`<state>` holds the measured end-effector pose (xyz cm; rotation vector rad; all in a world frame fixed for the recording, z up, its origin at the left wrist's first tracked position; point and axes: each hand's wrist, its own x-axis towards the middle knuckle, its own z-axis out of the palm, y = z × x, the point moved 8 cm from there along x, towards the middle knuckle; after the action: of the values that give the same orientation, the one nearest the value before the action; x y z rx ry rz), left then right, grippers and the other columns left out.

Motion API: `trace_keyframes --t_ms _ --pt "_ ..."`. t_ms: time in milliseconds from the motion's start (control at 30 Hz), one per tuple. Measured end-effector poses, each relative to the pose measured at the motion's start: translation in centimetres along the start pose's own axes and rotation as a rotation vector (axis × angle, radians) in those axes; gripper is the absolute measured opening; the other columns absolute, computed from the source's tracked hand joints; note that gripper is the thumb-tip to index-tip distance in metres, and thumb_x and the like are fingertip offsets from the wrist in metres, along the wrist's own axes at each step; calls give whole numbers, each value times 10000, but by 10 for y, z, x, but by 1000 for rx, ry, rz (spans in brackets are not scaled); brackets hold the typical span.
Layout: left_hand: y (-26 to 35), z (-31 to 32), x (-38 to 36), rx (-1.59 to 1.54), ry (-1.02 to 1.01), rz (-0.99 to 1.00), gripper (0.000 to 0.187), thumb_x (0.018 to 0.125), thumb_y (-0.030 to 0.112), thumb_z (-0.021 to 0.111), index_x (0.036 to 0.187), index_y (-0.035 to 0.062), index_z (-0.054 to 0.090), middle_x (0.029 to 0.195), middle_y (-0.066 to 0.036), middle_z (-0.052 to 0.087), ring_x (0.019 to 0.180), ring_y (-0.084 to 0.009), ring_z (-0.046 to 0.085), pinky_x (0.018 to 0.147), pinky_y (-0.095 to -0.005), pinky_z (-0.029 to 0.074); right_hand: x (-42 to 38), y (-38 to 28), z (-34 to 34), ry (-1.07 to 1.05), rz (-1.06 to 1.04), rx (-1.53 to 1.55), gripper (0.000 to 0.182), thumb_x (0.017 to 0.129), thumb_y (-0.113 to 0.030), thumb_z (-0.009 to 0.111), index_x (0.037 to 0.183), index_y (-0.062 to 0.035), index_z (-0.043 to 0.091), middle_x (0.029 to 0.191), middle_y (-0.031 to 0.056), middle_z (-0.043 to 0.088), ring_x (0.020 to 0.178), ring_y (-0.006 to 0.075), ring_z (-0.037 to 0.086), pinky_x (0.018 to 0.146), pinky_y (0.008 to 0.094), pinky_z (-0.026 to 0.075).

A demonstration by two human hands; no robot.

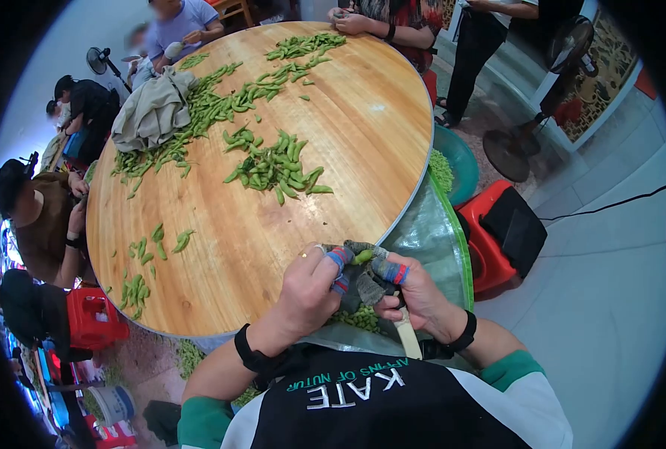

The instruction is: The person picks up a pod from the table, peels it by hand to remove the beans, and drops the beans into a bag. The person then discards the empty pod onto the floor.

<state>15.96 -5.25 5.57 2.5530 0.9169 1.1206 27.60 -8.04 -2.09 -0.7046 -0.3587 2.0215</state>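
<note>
My left hand (310, 290) is closed, with grey, blue and red cloth covers on its fingers. My right hand (416, 293) is closed too and wears similar finger covers. Between the covered fingertips of both hands sits one green soybean pod (363, 257), at the near edge of the round table. Below the hands, shelled green beans (357, 319) lie on a translucent green-edged plastic sheet (422, 228). A pale strap-like strip (407, 338) hangs under my right hand. A pile of soybean pods (279, 169) lies ahead on the tabletop.
The round wooden table (340, 135) carries more pods and a grey cloth (153, 111). A teal basin (455, 161) of beans and a red stool (490, 243) stand at the right. Several people are around the table; another red stool (96, 318) is at the left.
</note>
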Motion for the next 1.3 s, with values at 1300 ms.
trace_keyframes --t_ms 1300 --pt "-22 40 -24 -916 -260 -575 204 826 -3 605 1029 2 598 709 -16 574 630 -94 531 580 -243 435 -20 -41 29 -78 -1032 -1487 372 742 -4 648 1104 39 571 882 156 612 746 283 631 664 322 502"
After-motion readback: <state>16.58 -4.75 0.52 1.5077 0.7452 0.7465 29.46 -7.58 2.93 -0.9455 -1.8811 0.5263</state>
